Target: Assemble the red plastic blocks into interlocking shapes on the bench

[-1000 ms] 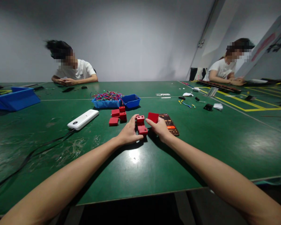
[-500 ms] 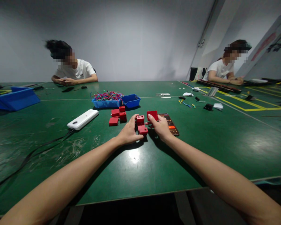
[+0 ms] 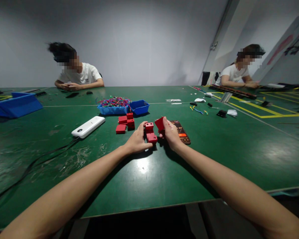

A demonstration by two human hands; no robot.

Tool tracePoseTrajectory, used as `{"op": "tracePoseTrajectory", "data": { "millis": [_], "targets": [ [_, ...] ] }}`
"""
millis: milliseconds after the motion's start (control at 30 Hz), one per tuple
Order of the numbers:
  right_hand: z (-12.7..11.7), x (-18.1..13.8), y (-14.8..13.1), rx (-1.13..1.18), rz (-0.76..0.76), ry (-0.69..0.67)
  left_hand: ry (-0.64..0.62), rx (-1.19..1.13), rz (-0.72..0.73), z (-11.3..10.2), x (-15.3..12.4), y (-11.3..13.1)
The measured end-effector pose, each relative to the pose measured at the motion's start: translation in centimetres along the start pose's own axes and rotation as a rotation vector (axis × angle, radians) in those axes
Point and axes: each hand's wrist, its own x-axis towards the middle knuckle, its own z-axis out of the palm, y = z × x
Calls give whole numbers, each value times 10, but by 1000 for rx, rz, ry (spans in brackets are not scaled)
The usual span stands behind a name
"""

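Note:
My left hand (image 3: 136, 140) grips a red stepped block (image 3: 150, 133) with round holes in it, thumb on the near side and fingers on the far side. Just to its right, my right hand (image 3: 172, 134) pinches a flat red block (image 3: 159, 124), which is tilted and partly covered by the fingers. The two red pieces are close together but apart. Several more red blocks (image 3: 121, 128) lie beyond my left hand, some with metal pins. Beside and partly behind my right hand lies a phone (image 3: 185, 136) with its screen lit.
A blue bin (image 3: 113, 110) full of coloured wires stands beside a smaller blue bin (image 3: 139, 108). A white power bank (image 3: 88, 127) with a black cable (image 3: 32, 164) lies left. Wire scraps (image 3: 198, 110) are at right. Two people sit across the green table (image 3: 149, 186).
My right hand has turned the flat red block from upright to tilted, and the thumb has shifted along it. My left hand and the stepped block have stayed put.

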Motion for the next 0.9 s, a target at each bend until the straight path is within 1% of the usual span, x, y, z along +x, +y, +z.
{"op": "tracePoseTrajectory", "data": {
  "millis": [100, 200, 333, 400, 533, 733, 900],
  "targets": [
    [-1, 1, 0, 32, 49, -14, -4, -6, -7, 0, 0, 1],
    [0, 2, 0, 27, 9, -28, -6, -4, -1, -1, 0, 2],
    [1, 2, 0, 31, -11, 6, -10, 8, 3, -1, 0, 1],
    [1, 2, 1, 10, -46, 56, -9, 14, 0, -1, 0, 1],
    [-3, 4, 3, -57, -181, 148, -11, 15, -6, -1, 0, 1],
    [-5, 5, 7, -206, -250, 193, -9, 0, -15, -1, -1, 2],
    [-6, 7, 12, -265, -271, 189, -3, -3, -14, -1, -1, 1]
  ]
}}
